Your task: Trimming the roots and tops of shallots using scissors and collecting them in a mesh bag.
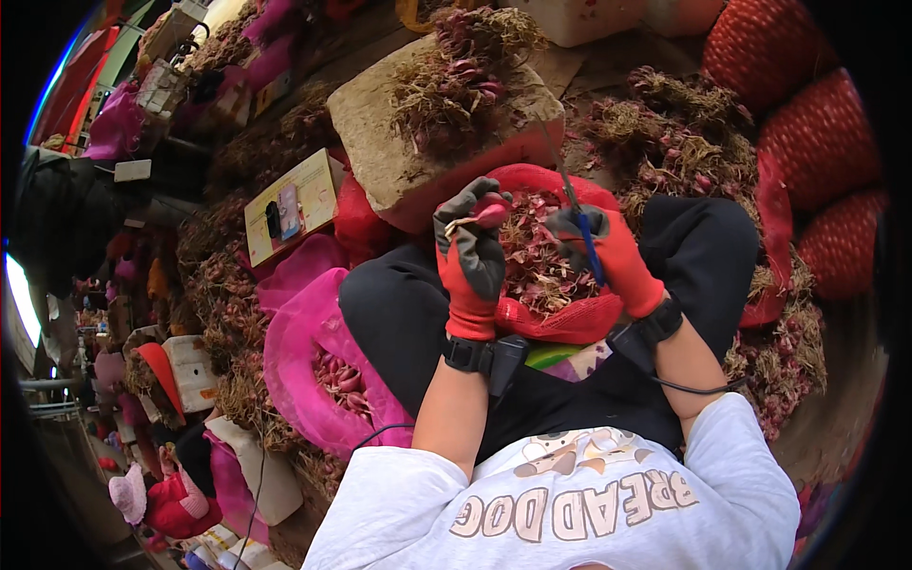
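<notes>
My left hand, in a red and grey work glove, is closed on a reddish-purple shallot, its pale stalk end pointing left. In the matching glove, my right hand grips blue-handled scissors; their narrow blades point away from me. The scissors and the shallot are apart. Between and below both hands, a red mesh bag lies open in my lap, holding dry shallot skins and trimmings. Bunched shallots with dry tops are piled on a dirty pale foam block ahead.
At my left, a pink mesh bag holds loose shallots. A box bears a phone-like device. More bunched shallots lie at the right, beside full red mesh sacks. Another person in red sits far left.
</notes>
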Demonstrator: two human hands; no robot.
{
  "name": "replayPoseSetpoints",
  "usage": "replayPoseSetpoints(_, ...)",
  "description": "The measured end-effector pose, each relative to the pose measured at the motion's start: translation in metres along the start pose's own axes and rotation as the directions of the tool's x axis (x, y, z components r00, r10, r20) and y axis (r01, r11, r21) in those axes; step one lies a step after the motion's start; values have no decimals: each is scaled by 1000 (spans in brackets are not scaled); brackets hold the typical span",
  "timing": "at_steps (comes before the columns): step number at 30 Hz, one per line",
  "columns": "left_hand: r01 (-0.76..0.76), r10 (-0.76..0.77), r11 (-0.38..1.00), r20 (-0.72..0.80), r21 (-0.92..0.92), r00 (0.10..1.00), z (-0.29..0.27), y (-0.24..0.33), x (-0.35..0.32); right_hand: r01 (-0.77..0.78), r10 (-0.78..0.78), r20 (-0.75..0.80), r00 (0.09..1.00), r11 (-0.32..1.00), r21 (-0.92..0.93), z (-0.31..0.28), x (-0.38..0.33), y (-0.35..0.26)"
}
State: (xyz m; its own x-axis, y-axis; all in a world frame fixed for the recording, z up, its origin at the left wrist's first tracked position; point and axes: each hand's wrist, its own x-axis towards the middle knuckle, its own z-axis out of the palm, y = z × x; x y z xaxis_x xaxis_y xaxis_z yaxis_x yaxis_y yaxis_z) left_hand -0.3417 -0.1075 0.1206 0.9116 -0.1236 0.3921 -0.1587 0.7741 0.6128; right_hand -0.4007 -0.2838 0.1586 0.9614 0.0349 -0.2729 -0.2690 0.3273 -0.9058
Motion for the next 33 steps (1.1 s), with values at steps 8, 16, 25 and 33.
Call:
replayPoseSetpoints(8, 183, -219, 937, 91, 298, 971, 13, -4, -13, 224, -240, -74, 968, 957, -184, 9, 22, 11)
replayPoseSetpoints(16, 516, -540, 777, 38, -361, 841, 40, 9, -4, 470, -669, 122, 733, 368, -803, 3, 21, 16)
replayPoseSetpoints(25, 387, -384, 922, -92, 12, 919, 32, 9, -7, 341, -486, -80, 870, 713, -613, 4, 23, 31)
replayPoseSetpoints(33, 566, -528, 783, -204, 260, 824, 5, 2, -17, 301, -302, 35, 953, 925, -231, 16, 19, 9)
